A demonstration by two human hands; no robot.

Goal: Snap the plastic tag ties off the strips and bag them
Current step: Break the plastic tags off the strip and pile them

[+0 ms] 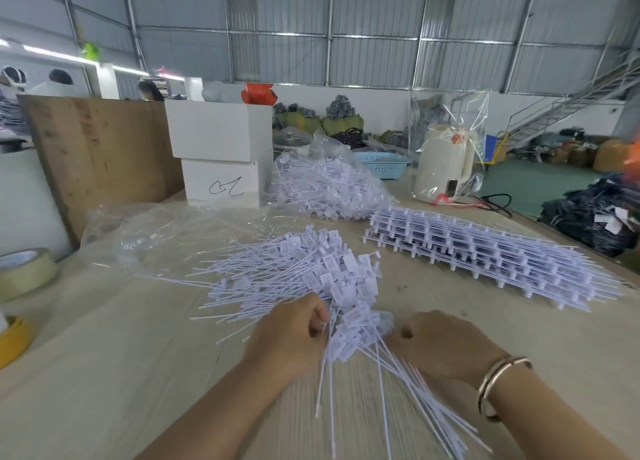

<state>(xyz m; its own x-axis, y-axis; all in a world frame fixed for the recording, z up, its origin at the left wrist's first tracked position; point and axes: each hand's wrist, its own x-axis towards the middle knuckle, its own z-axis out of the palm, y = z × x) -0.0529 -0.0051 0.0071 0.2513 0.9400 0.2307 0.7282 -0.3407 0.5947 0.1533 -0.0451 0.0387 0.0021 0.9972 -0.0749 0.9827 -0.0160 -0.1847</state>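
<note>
I'm looking down at both hands working one bunch of white tag ties [349,324] on the wooden table [104,373]. The left hand [291,335] is curling its fingers and pinching the bunch by the tag heads, and the right hand [440,345] is closing on the same bunch from the other side, with the thin tails fanning back toward me between the two wrists. Just beyond the left hand's knuckles a loose pile of snapped ties [287,269] is lying, partly on an empty clear bag [166,234]. Farther out, past the right hand, the stacked uncut strips [485,255] are sitting flat, and beyond the pile a filled bag of ties [325,186] is resting beside two white boxes [218,154].
</note>
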